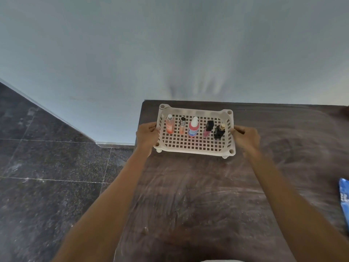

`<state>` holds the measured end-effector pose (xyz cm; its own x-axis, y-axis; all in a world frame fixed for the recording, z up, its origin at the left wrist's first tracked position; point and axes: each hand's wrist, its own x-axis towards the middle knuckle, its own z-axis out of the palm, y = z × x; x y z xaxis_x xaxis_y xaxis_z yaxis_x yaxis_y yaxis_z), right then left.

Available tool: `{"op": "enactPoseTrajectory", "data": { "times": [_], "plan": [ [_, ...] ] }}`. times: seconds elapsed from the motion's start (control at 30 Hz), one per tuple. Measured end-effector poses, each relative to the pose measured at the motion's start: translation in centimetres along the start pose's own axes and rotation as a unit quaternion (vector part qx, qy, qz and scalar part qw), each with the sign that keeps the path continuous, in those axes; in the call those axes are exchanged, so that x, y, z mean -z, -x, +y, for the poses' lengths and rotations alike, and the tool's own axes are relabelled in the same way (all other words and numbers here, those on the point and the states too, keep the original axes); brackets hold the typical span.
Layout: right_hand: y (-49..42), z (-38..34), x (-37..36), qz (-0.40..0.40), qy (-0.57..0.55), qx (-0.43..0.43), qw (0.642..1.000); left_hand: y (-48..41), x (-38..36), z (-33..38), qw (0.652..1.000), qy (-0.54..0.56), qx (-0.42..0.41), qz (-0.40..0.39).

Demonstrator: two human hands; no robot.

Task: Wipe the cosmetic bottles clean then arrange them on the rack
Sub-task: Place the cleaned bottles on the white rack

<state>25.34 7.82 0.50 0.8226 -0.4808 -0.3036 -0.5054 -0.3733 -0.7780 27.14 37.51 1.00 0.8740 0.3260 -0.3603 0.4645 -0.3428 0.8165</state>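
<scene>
The white plastic rack (192, 150) sits at the far left corner of the dark wood table (207, 195), close to the wall (113, 53). Both hands are on it, one per short side. The left hand (147, 135) is clamped on the L rim with its fingers (153, 128) curled over the edge. The right hand (245, 137) does the same on the R rim, fingertips (236, 130) hooked at the edge. So the rack lies between the two grips and each hand is grasping it. Can't tell whether its feet rest on the table or hang just above it.

Five bottles stand upright in a row along the rack's far half, none touching a finger. L to R:
- clear pink bottle (170, 124) – nearest the left fingers
- slim tube w/ dark cap (182, 125)
- red bottle w/ white cap (193, 127)
- pink one w/ black cap (208, 128)
- black bottle w/ gold cap (219, 131) – nearest the right fingers

The near half of the grid is bare.

A blue packet (344, 201) lies at the table's R edge, well apart from the rack. Dark speckled floor tiles (47, 176) lie to the L.
</scene>
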Motion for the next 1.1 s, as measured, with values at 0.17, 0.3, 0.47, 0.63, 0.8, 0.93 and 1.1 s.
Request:
{"op": "enactPoseTrajectory", "data": {
  "times": [0.17, 0.3, 0.47, 0.63, 0.8, 0.93, 1.1],
  "plan": [
    [1.2, 2.8, 5.1, 0.016, 0.005, -0.005, 1.0, 3.8, -3.3, 0.4, 1.0, 0.024, -0.013, -0.011],
    [2.5, 5.6, 9.7, 0.022, 0.021, -0.01, 0.999, 7.7, -6.4, 0.0, 0.998, 0.051, -0.011, -0.032],
    [4.0, 9.8, 14.6, 0.031, 0.02, -0.032, 0.999, 12.5, -10.1, -0.7, 0.997, 0.055, -0.002, -0.046],
    [4.6, 13.8, 17.5, 0.035, 0.018, -0.035, 0.999, 16.1, -13.0, -1.4, 0.998, 0.045, 0.007, -0.045],
    [4.7, 16.3, 19.4, 0.012, 0.004, -0.037, 0.999, 18.8, -14.6, -2.3, 0.999, 0.02, 0.004, -0.042],
    [4.6, 17.2, 19.7, 0.0, 0.004, -0.038, 0.999, 19.9, -15.0, -2.9, 0.999, 0.022, 0.006, -0.036],
    [4.2, 17.3, 19.5, -0.01, 0.005, -0.038, 0.999, 20.5, -15.0, -3.1, 0.999, 0.027, 0.014, -0.026]
  ]
}}
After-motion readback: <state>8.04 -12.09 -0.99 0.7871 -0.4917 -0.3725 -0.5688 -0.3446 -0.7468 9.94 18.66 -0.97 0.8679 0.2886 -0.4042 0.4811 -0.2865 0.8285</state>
